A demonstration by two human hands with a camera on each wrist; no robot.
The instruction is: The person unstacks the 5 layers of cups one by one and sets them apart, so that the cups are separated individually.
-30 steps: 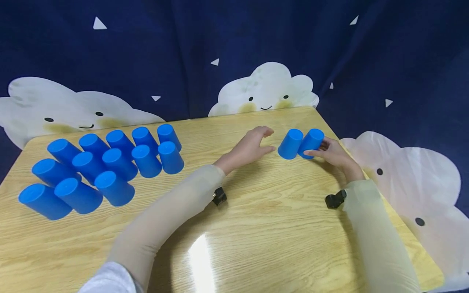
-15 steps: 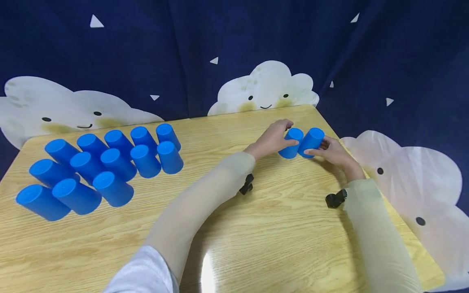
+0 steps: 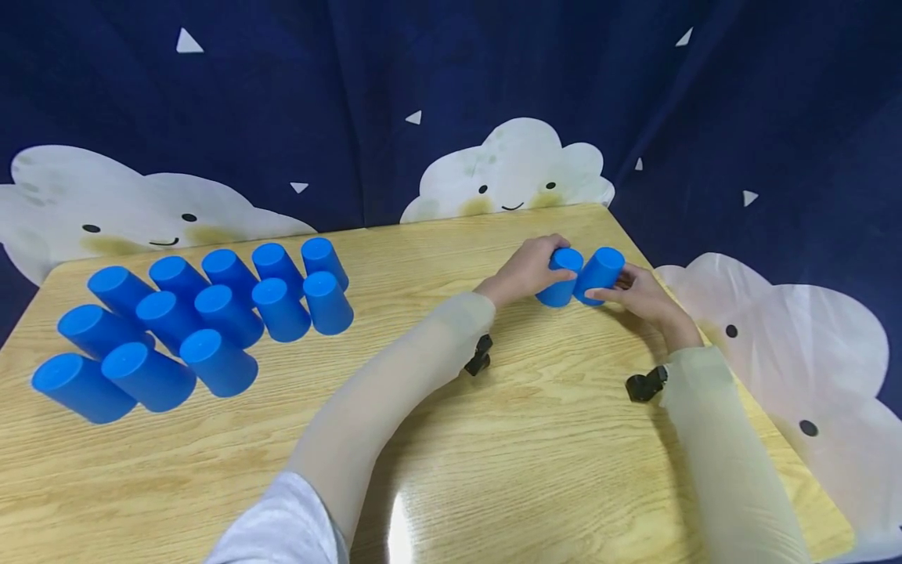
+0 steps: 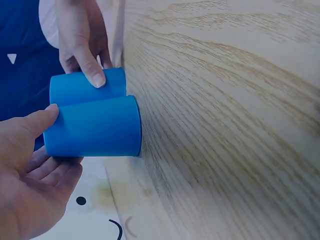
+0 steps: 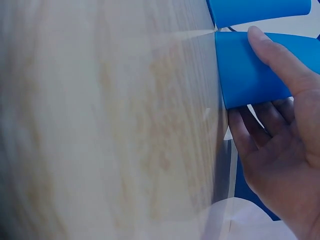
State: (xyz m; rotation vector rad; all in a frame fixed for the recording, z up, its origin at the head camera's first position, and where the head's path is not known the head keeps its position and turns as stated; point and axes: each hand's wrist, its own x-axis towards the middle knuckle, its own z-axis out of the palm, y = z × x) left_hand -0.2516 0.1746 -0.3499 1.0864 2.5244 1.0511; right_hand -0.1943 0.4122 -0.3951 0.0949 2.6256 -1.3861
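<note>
Two blue plastic cups stand upside down side by side on the right part of the table. My left hand (image 3: pixel 523 272) grips the left blue cup (image 3: pixel 559 293), its thumb on the near side and its fingers round the far side. The left wrist view has this hand (image 4: pixel 31 172) at the closed end of the same cup (image 4: pixel 95 129). My right hand (image 3: pixel 644 299) holds the right blue cup (image 3: pixel 599 274) from the right. In the right wrist view the thumb of that hand (image 5: pixel 287 120) lies along its cup (image 5: pixel 250 70), fingers on the opposite side.
Several more upside-down blue cups (image 3: pixel 225 364) stand in rows on the left of the wooden table (image 3: pixel 550 439). The table's right edge runs close beside my right hand. A dark blue curtain (image 3: pixel 451 63) with white clouds hangs behind.
My left hand has moved right, from beside the left cup to a grip on it, and is nearly still over the last half second. My right hand stays on the right cup.
</note>
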